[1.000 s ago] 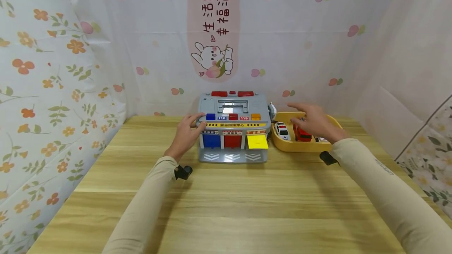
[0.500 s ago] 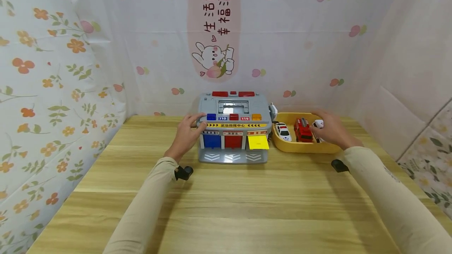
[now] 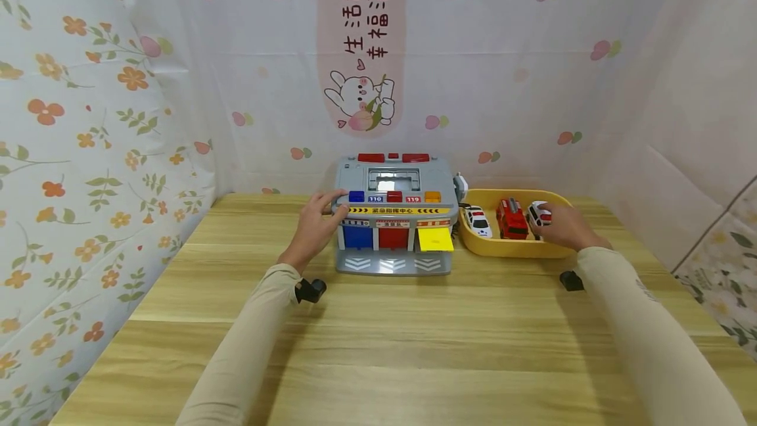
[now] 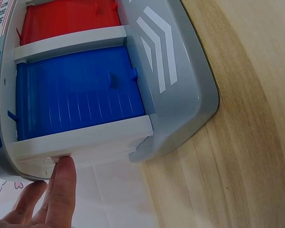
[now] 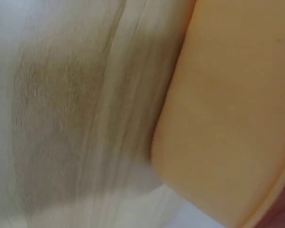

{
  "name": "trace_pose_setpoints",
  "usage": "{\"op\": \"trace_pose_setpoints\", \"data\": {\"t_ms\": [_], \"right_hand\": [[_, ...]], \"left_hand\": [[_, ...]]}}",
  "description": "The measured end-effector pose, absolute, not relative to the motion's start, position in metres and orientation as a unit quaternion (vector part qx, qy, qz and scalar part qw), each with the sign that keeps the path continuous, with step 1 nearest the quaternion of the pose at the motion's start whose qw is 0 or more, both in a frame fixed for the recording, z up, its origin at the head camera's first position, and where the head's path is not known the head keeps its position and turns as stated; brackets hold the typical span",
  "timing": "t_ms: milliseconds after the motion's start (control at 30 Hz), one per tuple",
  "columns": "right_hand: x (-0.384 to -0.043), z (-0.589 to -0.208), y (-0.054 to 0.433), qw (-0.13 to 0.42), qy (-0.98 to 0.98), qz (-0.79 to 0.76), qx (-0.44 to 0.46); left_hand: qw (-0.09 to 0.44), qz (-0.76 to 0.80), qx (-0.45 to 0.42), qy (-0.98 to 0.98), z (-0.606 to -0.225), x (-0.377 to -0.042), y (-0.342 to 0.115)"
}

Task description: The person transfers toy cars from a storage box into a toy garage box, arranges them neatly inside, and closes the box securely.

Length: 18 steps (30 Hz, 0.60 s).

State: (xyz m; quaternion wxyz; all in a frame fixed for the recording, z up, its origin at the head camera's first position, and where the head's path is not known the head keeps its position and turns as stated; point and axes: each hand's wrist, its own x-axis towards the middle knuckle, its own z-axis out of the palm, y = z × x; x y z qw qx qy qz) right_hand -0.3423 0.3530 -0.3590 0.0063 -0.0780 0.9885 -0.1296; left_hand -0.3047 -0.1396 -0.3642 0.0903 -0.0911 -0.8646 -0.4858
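My left hand is at the left end of a grey toy rescue station, thumb near its front edge. In the left wrist view, straight fingers touch the white side wall beside the blue door. My right hand reaches over the right side of a yellow tray, its fingers around a white toy car with red markings. A red toy fire truck and a white toy police car lie left of it in the tray. The right wrist view shows mostly the tray's outer wall.
The station's yellow door is raised; its red door and blue door are down. A wooden table spreads in front. Patterned cloth hangs behind and at both sides.
My right hand has moved right from above the fire truck, then down onto the white toy car at the tray's right side. The left hand has stayed at the station.
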Motion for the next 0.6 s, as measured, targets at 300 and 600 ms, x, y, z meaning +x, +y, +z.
{"op": "trace_pose_setpoints", "data": {"t_ms": [300,600], "right_hand": [[-0.348,-0.366,0.359,0.012,0.989,-0.099,-0.106],[-0.352,-0.372,0.358,-0.021,0.989,-0.120,-0.081]], "left_hand": [[0.091,-0.485,-0.089,-0.865,-0.366,-0.305,-0.136],[0.094,-0.483,-0.086,-0.866,-0.366,-0.305,-0.138]]}}
